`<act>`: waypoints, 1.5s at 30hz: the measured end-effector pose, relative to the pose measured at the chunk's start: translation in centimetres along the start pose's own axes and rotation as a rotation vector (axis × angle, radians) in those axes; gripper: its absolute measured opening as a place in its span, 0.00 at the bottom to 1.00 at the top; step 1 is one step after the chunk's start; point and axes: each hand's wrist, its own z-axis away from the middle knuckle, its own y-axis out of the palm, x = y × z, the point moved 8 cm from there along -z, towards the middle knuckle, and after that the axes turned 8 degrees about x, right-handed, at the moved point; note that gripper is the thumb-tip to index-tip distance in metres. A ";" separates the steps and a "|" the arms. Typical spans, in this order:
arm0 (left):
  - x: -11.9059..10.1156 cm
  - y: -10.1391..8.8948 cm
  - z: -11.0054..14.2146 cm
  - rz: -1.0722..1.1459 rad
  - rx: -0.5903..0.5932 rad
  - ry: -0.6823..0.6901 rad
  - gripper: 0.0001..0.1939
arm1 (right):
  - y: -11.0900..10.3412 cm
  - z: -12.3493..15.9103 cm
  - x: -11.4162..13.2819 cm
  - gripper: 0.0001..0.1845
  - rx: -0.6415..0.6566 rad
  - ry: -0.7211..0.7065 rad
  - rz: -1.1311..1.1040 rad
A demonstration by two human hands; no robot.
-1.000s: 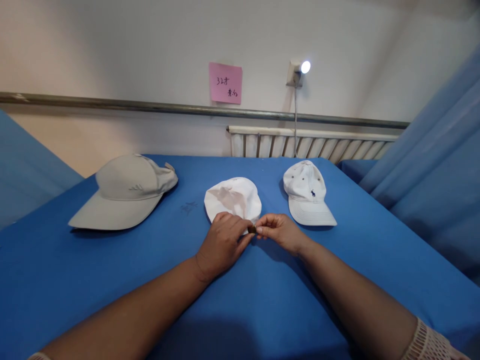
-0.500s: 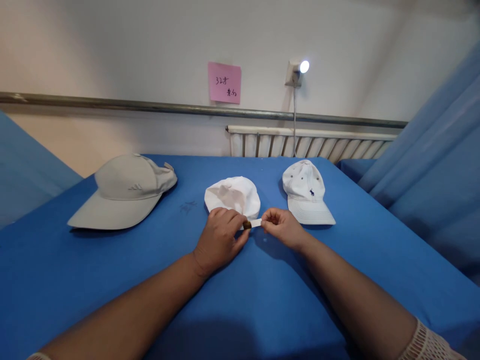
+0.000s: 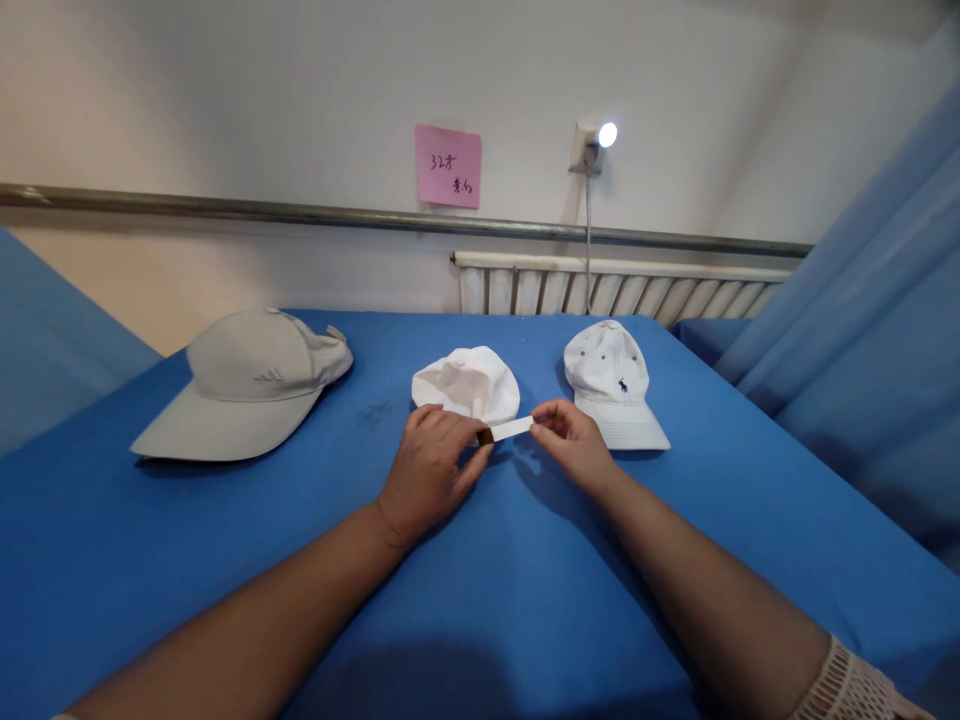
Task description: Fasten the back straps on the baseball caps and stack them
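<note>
A white cap [image 3: 493,385] lies at the middle of the blue-covered table, its hollow inner side partly showing. At its near edge, my left hand [image 3: 429,465] is closed, thumb and fingers pinching a small dark brass-coloured buckle [image 3: 486,437]. A short white strap [image 3: 512,429] runs from the buckle to the right. Thumb and fingertips of my right hand [image 3: 576,446] pinch the strap's free end, so it is stretched straight between both hands. My left fingers cover part of the cap's near edge.
To the left sits a large grey-beige cap [image 3: 247,365]; on the right is a white cap [image 3: 607,370] with a dark horse-rider logo. The blue cloth [image 3: 480,590] covers the table. Behind are a metal rail [image 3: 300,212] and a radiator [image 3: 547,290]. Blue curtains [image 3: 870,300] hang at the sides.
More white strap now shows between the buckle and my right hand, which has shifted slightly right and up. My left hand has moved a little left and up with the buckle.
</note>
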 end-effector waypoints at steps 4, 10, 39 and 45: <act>0.7 -0.6 0.2 0.080 -0.065 -0.041 0.07 | 1.8 1.7 4.9 0.30 -0.024 -0.436 0.413; 1.2 -0.5 0.4 0.247 -0.049 -0.155 0.06 | 4.5 3.0 7.3 0.45 -0.033 -0.641 0.699; -1.2 -1.5 1.0 -0.033 -0.148 0.120 0.05 | 3.4 3.2 8.1 0.10 0.025 -0.699 0.717; -0.7 -0.7 1.0 0.036 -0.089 0.090 0.05 | 3.5 3.0 7.6 0.10 0.100 -0.679 0.719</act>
